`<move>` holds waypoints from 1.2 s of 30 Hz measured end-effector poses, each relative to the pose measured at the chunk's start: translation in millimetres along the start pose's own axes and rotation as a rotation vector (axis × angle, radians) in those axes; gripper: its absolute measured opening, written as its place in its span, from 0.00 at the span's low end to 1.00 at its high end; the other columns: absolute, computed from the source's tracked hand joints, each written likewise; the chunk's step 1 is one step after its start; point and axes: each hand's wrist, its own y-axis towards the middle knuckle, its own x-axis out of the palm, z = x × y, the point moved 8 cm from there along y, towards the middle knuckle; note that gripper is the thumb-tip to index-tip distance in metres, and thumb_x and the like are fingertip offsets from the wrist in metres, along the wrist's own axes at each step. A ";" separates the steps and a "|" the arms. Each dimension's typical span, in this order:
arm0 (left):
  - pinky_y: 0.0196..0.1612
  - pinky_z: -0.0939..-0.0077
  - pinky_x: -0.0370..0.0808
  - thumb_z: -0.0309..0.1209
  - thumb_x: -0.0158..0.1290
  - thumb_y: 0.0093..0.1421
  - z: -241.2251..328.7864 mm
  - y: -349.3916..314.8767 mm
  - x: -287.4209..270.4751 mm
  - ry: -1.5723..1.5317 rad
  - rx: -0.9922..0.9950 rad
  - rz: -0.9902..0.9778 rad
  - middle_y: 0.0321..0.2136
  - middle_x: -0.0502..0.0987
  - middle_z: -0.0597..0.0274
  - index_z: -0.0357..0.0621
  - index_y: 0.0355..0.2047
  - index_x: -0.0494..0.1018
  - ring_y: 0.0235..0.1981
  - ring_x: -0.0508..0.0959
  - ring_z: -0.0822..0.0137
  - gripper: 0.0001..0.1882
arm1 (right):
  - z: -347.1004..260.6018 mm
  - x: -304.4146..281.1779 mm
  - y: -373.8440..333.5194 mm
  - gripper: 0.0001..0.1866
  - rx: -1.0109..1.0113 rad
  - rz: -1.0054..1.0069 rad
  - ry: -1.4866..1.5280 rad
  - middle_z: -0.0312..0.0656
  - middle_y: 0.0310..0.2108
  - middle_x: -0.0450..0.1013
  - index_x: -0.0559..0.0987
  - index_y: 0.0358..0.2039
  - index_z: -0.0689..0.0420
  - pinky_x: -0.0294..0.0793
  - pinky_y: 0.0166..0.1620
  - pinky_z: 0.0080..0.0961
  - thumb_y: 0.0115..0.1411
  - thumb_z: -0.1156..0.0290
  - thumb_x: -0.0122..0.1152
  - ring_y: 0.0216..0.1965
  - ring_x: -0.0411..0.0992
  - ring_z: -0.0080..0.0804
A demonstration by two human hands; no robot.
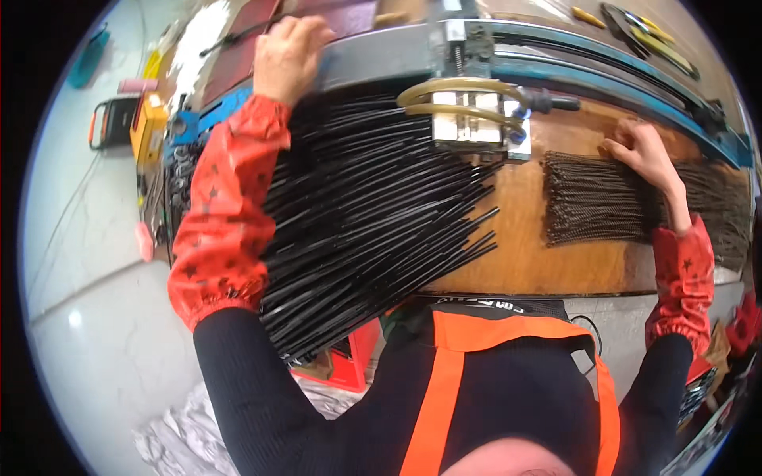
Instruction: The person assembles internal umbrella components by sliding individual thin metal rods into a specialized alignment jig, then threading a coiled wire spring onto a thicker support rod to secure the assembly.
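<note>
My left hand is raised at the far left of the work, fingers bent and blurred; I cannot tell whether they are clamped on anything. My right hand is at the far edge of the pile of thin dark rods, thumb and forefinger close together, fingers curled; whether a rod is pinched between them cannot be established.

Position of the stock: the black rods lie in a broad heap to the left of the machine head, on the near side of my left hand, which is the nearer of my two. Their long axes slant from near left to far right, so that many right-hand ends point toward the head. Several of these ends project unevenly over the wooden tabletop.

The thin dark rods lie right of the head, mainly on the near side of my right hand. Their long axes run roughly left to right, with their left ends facing the black heap across bare wood.

Governing relation, in my judgement: the head stands between my hands, each hand beside its own pile.
</note>
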 end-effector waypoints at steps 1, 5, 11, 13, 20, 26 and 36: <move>0.35 0.64 0.71 0.34 0.59 0.62 20.4 -13.8 -14.4 -0.140 -0.041 -0.070 0.28 0.78 0.60 0.46 0.34 0.77 0.33 0.79 0.56 0.06 | -7.7 0.8 -1.9 0.19 0.024 -0.006 0.035 0.44 0.17 0.60 0.68 0.22 0.62 0.60 0.26 0.33 0.57 0.66 0.68 0.20 0.58 0.32; 0.34 0.64 0.70 0.38 0.63 0.57 101.3 -87.4 -40.4 -0.171 -0.092 -0.452 0.24 0.74 0.61 0.46 0.27 0.76 0.29 0.75 0.56 0.11 | -40.5 20.3 1.0 0.18 -0.017 -0.010 0.139 0.41 0.17 0.59 0.67 0.23 0.63 0.59 0.25 0.29 0.58 0.68 0.68 0.21 0.56 0.26; 0.37 0.62 0.72 0.36 0.61 0.59 96.3 -125.6 -33.7 -0.111 -0.287 -0.491 0.29 0.74 0.60 0.43 0.31 0.72 0.35 0.75 0.55 0.12 | -75.3 36.9 6.6 0.14 -0.048 -0.149 0.241 0.45 0.19 0.64 0.72 0.27 0.64 0.63 0.29 0.29 0.60 0.68 0.66 0.24 0.59 0.26; 0.37 0.61 0.72 0.35 0.60 0.60 93.4 -129.2 -30.0 -0.145 -0.311 -0.477 0.29 0.74 0.60 0.43 0.32 0.70 0.36 0.75 0.54 0.12 | -82.3 31.4 4.6 0.14 -0.013 -0.173 0.292 0.38 0.20 0.63 0.72 0.28 0.65 0.63 0.30 0.26 0.62 0.68 0.65 0.27 0.58 0.22; 0.30 0.63 0.75 0.36 0.57 0.64 102.2 -117.4 -42.8 -0.218 -0.127 -0.362 0.25 0.71 0.60 0.45 0.30 0.68 0.29 0.76 0.58 0.12 | -95.9 22.4 -6.7 0.12 0.011 -0.171 0.429 0.34 0.21 0.66 0.75 0.30 0.64 0.64 0.30 0.24 0.64 0.67 0.61 0.26 0.62 0.21; 0.21 0.66 0.74 0.37 0.59 0.61 197.0 -72.3 -53.4 -0.308 0.000 -0.361 0.21 0.69 0.65 0.50 0.27 0.70 0.24 0.76 0.63 0.10 | -122.4 27.4 -19.0 0.11 -0.292 -0.077 0.288 0.49 0.27 0.77 0.82 0.35 0.58 0.74 0.36 0.38 0.62 0.62 0.63 0.31 0.77 0.47; 0.21 0.58 0.73 0.36 0.57 0.65 277.0 -15.7 -37.0 -0.589 0.002 -0.389 0.20 0.71 0.57 0.47 0.32 0.72 0.20 0.77 0.51 0.09 | -105.1 26.8 -74.4 0.16 -0.270 0.216 0.492 0.41 0.24 0.73 0.82 0.50 0.58 0.74 0.35 0.31 0.60 0.74 0.61 0.29 0.74 0.37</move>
